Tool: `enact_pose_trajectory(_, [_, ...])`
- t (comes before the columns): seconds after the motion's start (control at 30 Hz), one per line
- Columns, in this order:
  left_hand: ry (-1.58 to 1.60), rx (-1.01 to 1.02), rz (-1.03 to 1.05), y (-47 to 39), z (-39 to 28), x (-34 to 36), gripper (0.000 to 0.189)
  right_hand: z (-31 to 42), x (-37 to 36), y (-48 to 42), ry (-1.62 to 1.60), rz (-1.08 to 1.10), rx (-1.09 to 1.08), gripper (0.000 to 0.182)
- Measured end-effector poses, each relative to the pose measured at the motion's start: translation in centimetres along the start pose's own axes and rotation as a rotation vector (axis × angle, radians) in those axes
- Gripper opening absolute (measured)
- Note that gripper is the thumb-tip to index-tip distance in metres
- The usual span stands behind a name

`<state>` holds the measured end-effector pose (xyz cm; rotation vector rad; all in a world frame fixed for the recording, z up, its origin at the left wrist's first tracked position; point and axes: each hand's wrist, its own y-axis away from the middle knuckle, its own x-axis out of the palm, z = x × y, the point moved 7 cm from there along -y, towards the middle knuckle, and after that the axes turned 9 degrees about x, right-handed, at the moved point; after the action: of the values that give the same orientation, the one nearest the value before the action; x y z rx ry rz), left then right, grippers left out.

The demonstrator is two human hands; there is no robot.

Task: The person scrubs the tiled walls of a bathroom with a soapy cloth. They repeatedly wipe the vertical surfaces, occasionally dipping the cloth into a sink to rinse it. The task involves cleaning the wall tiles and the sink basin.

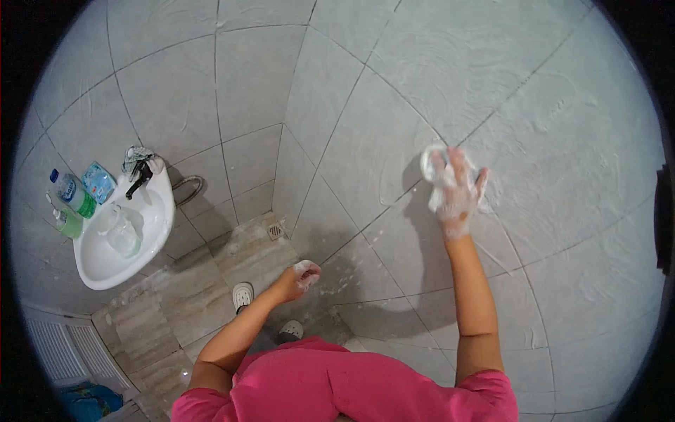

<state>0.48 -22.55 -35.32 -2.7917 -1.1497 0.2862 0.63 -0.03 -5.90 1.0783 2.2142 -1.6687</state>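
Note:
My right hand (456,190), covered in white suds, lies against the grey tiled wall (532,211) with its fingers spread. Under its palm and fingers it holds a foamy white cloth or sponge (433,163), mostly hidden by the hand. Streaks of soap cover the tiles around it. My left hand (305,277) hangs lower, in front of the wall, apart from it. Suds coat its loosely curled fingers, and nothing shows inside them.
At left a white washbasin (153,245) holds a clear plastic container (123,237). A black faucet (140,179), a cloth (138,155), a bottle of green liquid (74,192), a pump bottle (68,221) and a blue packet (98,182) are on its rim. A floor drain (275,230) lies in the corner.

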Motion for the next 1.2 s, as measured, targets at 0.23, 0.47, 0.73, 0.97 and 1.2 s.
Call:
enact_pose_trajectory(0.23, [0.099, -0.012, -0.012, -1.0, 2.7, 1.6, 0.017, 8.8, 10.0, -1.3, -0.067, 0.07, -0.085, 0.05])
enact_pose_trajectory(0.47, [0.18, -0.045, -0.036, 0.7, 7.5, 1.5, 0.018, 13.4, 19.0, 14.8, -0.144, 0.974, -0.381, 0.04])
enact_pose_trajectory(0.73, [0.069, -0.126, -0.159, -1.1, 5.8, -6.8, 0.014, 9.3, 12.2, -7.4, 0.021, 0.145, -0.251, 0.037])
enact_pose_trajectory(0.97, [0.102, 0.003, -0.138, -4.6, 7.1, -8.1, 0.012, 18.1, 23.9, -8.6, 0.044, 0.211, -0.274, 0.053])
enact_pose_trajectory(1.2, [0.116, -0.151, -0.068, -5.1, 9.3, -10.4, 0.011, 21.0, 26.1, 7.6, 0.064, 0.987, -0.469, 0.055])
